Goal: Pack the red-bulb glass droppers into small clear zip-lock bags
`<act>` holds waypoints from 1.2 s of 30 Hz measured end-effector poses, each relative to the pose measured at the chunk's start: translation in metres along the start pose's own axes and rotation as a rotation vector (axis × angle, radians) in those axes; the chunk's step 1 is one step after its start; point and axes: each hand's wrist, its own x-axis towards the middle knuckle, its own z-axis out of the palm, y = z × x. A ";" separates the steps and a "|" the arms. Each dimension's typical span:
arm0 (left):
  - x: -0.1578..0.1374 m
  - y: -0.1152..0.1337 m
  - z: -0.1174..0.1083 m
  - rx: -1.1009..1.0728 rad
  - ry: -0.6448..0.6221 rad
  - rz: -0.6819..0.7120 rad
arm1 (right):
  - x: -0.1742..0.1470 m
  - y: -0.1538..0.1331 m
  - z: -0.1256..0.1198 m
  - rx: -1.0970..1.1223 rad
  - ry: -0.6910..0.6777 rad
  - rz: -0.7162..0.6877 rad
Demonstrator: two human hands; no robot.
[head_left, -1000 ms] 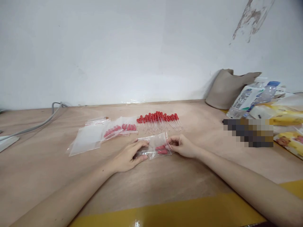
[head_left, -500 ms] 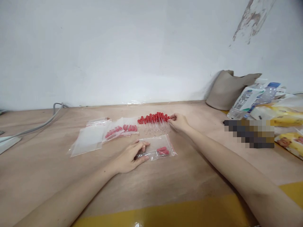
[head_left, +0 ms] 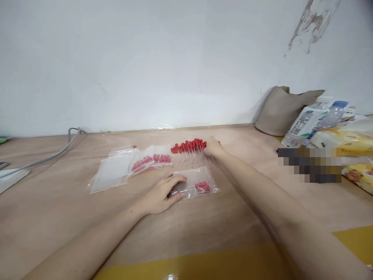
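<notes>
My left hand (head_left: 160, 194) lies at the left end of a clear zip bag (head_left: 190, 177), thumb and fingers holding that end against the table. Inside the bag are two droppers with pinkish-red bulbs (head_left: 202, 186). Farther back, many glass droppers (head_left: 190, 149) lie in a row, red bulbs away from me. My right hand (head_left: 214, 148) is over the right end of this row; its fingers are hidden behind the back of the hand. One red bulb shows just right of it. Filled zip bags (head_left: 150, 161) overlap left of the row.
Flat clear zip bags (head_left: 112, 173) are stacked at left. A grey cable (head_left: 58, 155) runs along the far left. At right stand a beige bag (head_left: 276, 112), plastic bottles (head_left: 303, 124) and yellow packs (head_left: 346, 142). Yellow tape (head_left: 163, 268) crosses the front.
My right hand has shifted slightly left, onto the right end of the dropper row, and turned so its fingers no longer show. My left hand and its bag stay put.
</notes>
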 end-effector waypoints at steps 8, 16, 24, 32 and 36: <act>-0.002 -0.001 0.000 0.019 -0.009 -0.018 | -0.030 0.012 -0.030 0.241 0.026 -0.096; 0.000 -0.001 0.000 0.021 -0.006 -0.032 | -0.096 0.055 -0.024 0.975 0.068 -0.139; 0.000 -0.003 0.001 0.031 0.002 0.001 | -0.112 0.041 -0.013 1.145 -0.077 0.031; -0.001 -0.001 0.000 0.039 -0.001 -0.020 | -0.112 0.063 -0.035 0.980 -0.435 0.009; -0.001 -0.002 0.001 0.049 -0.006 -0.021 | -0.105 0.075 -0.038 0.724 -0.466 -0.105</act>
